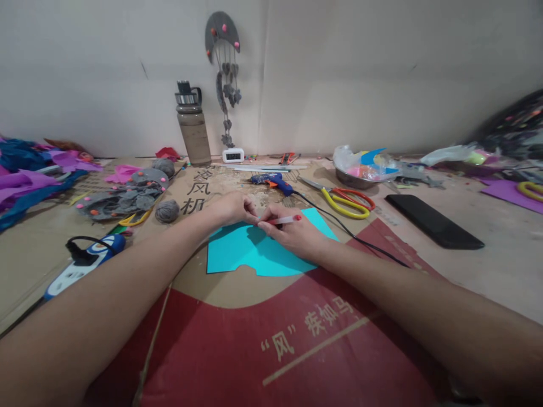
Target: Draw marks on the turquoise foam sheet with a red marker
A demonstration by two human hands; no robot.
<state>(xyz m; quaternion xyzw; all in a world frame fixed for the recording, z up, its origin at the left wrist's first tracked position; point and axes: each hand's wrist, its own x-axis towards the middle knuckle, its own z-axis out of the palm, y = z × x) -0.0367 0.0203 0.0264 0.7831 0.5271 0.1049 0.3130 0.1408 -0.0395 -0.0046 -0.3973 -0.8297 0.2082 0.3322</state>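
Observation:
A turquoise sheet of paper [231,251] with a notch in its near edge lies on the cardboard. My right hand [297,234] grips a pen [288,219] with a translucent barrel and a red end, held over the sheet. The pen's tip is hidden by the fingers. At the sheet's far edge, my left hand [235,209] has its thumb and fingers drawn together, close to the right fingertips. What lies between those left fingers is too small to make out.
Beyond the hands are a blue glue gun [271,181] with a trailing cord, and scissors [345,204]. A black phone [432,221] lies right. Left are a power strip [87,265] and grey yarn [167,211]. A water bottle [194,133] and small clock [233,155] stand behind.

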